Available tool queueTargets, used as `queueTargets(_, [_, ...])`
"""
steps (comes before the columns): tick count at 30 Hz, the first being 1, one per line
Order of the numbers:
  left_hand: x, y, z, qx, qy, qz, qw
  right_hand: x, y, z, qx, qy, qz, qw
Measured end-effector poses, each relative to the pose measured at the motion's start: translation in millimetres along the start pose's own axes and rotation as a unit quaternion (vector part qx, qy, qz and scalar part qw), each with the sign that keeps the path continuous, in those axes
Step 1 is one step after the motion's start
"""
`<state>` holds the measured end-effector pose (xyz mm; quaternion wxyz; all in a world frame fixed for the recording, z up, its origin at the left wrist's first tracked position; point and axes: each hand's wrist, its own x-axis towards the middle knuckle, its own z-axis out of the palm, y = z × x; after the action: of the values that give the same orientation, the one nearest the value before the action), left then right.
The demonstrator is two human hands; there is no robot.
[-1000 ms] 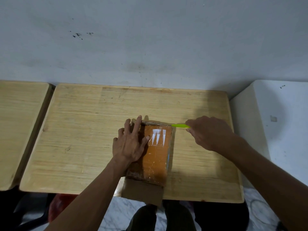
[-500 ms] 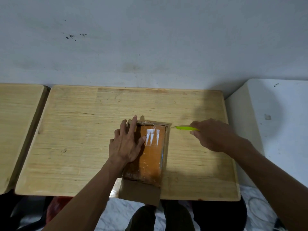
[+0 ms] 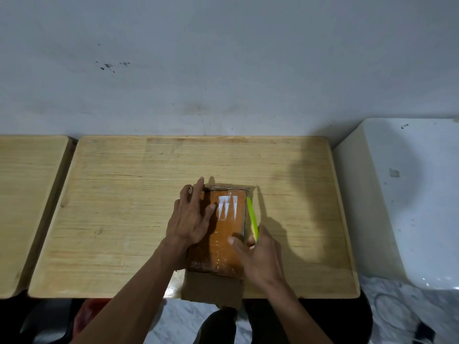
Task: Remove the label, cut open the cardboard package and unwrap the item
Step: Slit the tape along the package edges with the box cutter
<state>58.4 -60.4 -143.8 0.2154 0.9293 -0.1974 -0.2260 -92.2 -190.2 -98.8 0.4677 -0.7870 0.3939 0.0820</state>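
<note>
A pale, scuffed wall [image 3: 223,70] fills the upper half of the view, and below it a light wooden table [image 3: 124,207] stretches across, with a second wooden top [image 3: 27,194] just beside it on the left and a white block [image 3: 409,194] on the right. Near the front edge of the table, about midway along it, lies the cardboard package [image 3: 221,234]: a flat brown box, its top covered in glossy orange-brown tape that catches three white glints of light near the far end, its far rim ragged, and a plain cardboard flap [image 3: 211,289] hanging out over the table's front edge. The left hand [image 3: 191,219] lies flat on the package's left side, fingers straight and slightly spread, pressing it down, the fingertips reaching the far left corner. The right hand [image 3: 260,256] sits at the package's near right side, its fingers curled round the handle of a lime-green cutter [image 3: 252,217], which runs along the right edge of the box with its tip pointing toward the far right corner.
</note>
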Motion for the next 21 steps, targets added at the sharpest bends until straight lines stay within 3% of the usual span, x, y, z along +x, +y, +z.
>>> queueTargets(9, [-4.0, -3.5, -0.9, -0.077, 0.033, -0.018, 0.996, 4.3, 12.0, -0.9, 0.002, 0.035, -0.035, 0.999])
queueTargets(21, [-11.7, -5.5, -4.9, -0.087, 0.082, -0.049, 0.992, 23.9, 36.3, -19.1, 0.096, 0.1, 0.049, 0.989])
